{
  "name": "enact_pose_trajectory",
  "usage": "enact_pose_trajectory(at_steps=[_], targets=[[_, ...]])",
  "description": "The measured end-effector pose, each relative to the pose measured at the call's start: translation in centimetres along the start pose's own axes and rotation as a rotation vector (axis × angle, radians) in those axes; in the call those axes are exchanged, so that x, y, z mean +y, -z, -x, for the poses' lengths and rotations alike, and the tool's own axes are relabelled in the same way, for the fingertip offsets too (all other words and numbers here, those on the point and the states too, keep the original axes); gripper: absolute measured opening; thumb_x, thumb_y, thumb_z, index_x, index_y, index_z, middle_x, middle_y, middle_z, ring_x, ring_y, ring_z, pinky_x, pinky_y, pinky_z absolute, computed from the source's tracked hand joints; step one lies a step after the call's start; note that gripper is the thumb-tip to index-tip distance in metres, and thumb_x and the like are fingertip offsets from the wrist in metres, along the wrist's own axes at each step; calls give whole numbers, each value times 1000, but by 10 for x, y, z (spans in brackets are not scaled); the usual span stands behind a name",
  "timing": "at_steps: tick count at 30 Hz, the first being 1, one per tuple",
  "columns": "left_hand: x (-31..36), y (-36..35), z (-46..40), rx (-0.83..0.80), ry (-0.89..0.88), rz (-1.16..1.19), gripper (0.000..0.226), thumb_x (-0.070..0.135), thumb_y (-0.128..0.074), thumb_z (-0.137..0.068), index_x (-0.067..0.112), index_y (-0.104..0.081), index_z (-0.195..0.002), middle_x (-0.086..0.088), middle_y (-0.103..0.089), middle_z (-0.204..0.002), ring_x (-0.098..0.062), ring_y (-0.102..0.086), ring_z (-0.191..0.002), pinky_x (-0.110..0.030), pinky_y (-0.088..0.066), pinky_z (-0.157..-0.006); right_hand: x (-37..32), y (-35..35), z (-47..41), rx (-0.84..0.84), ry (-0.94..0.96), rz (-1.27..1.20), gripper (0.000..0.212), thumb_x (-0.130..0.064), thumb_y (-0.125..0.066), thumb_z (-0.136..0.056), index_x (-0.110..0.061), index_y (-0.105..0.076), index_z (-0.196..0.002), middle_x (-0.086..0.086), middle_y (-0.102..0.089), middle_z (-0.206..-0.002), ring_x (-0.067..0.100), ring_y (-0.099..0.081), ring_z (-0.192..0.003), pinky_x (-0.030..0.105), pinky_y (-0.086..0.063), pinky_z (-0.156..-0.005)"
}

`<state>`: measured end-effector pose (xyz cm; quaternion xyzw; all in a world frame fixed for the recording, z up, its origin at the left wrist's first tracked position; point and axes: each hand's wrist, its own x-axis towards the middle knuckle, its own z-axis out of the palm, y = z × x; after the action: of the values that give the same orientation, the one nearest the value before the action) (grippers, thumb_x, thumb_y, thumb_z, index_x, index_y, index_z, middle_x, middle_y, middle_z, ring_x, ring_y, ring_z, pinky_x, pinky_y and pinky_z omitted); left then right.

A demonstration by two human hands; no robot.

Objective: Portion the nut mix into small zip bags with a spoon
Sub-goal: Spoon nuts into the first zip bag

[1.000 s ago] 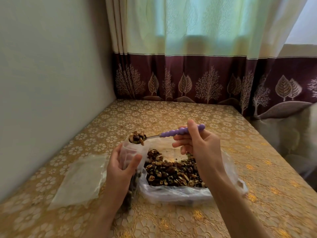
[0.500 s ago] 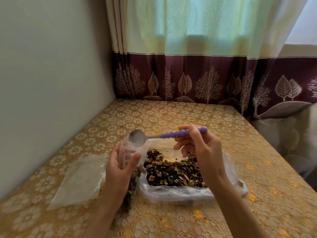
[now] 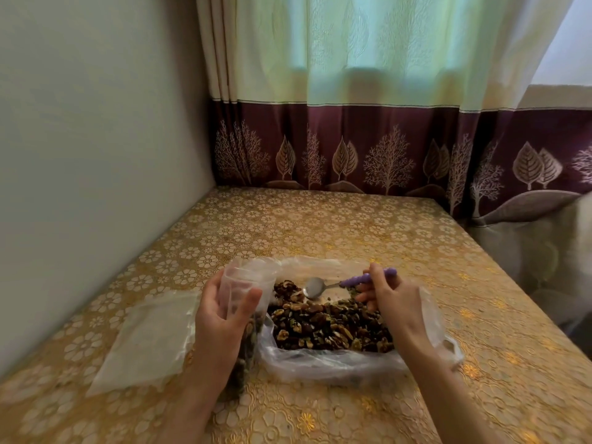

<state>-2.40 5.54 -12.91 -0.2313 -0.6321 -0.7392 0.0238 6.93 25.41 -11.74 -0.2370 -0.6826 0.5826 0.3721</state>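
The left hand [image 3: 224, 318] grips the small bag [image 3: 245, 286], mouth open, left of the nuts [image 3: 330, 325]. The right hand [image 3: 389, 298] pinches the spoon [image 3: 339, 283], seemingly empty, over them. A heaped scoop could spill crossing the floppy rim.

Your left hand [image 3: 224, 318] and right hand [image 3: 392, 302] were bare, without rings or gloves, and both forearms showed no sleeves up to the frame edge.
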Motion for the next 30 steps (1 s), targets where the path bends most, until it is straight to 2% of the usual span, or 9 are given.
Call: enact_pose_trajectory(at_steps=[5,10,12,14,16,19,23,28,30], targets=[[-1,0,0,5,-3,12,111,81,-66,-41,15,-48,-128,6,-68,-99,4,-64,-87,-4,-45,-67,1,-12,1,-91,-100,-60,35,-25,-45,-99,-13,-67,-74,3,-75,-77,12,-62,-57,17,-44,-45],[-1,0,0,-6,-3,26,97,72,-70,-50,16,-49,-126,2,-67,-104,4,-64,-89,-3,-45,-67,-1,-20,1,-173,-245,-137,38,-22,-46,-99,-12,-70,-71,7,-74,-78,15,-63,-59,21,-45,-50],[1,-1,0,-7,-1,37,99,75,-70,-47,15,-50,-123,5,-69,-100,3,-65,-88,-3,-46,-66,-1,-22,1,-203,-299,-167,36,-21,-46,-99,-7,-70,-76,8,-74,-78,14,-63,-61,20,-46,-50],[2,-1,1,-8,-3,34,91,73,-69,-49,20,-50,-120,12,-70,-98,4,-66,-83,-3,-46,-64,-1,-22,1,-222,-320,-175,36,-21,-43,-100,-3,-68,-81,9,-75,-82,13,-63,-62,19,-46,-53],[2,-2,1,-7,-12,31,83,69,-69,-54,22,-50,-119,11,-70,-97,5,-66,-80,-3,-45,-63,-2,-21,1,-213,-327,-196,37,-20,-40,-101,-1,-66,-82,11,-75,-84,13,-64,-62,20,-45,-55],[1,-1,0,-5,-17,27,100,78,-67,-46,16,-50,-123,18,-68,-97,5,-65,-84,-2,-45,-65,-2,-18,2,-160,-331,-247,38,-19,-40,-101,-2,-64,-78,11,-74,-77,12,-63,-59,17,-46,-51],[-3,1,-1,-6,-5,29,112,79,-68,-42,12,-47,-129,10,-69,-96,4,-65,-87,-3,-45,-66,-3,-14,5,-68,-321,-311,36,-19,-42,-100,-1,-63,-77,7,-72,-65,11,-62,-52,16,-46,-46],[-1,0,0,-20,12,11,105,81,-66,-42,20,-47,-126,11,-68,-99,6,-63,-89,-2,-45,-66,-12,-9,6,-23,-245,-339,35,-20,-44,-99,3,-63,-80,18,-71,-76,12,-58,-51,16,-42,-42],[-1,-1,0,-26,18,19,94,76,-68,-48,24,-48,-123,15,-68,-98,9,-63,-88,-2,-44,-65,-21,-6,6,-18,-196,-362,36,-20,-44,-99,2,-62,-78,14,-71,-70,11,-57,-49,15,-41,-40]])
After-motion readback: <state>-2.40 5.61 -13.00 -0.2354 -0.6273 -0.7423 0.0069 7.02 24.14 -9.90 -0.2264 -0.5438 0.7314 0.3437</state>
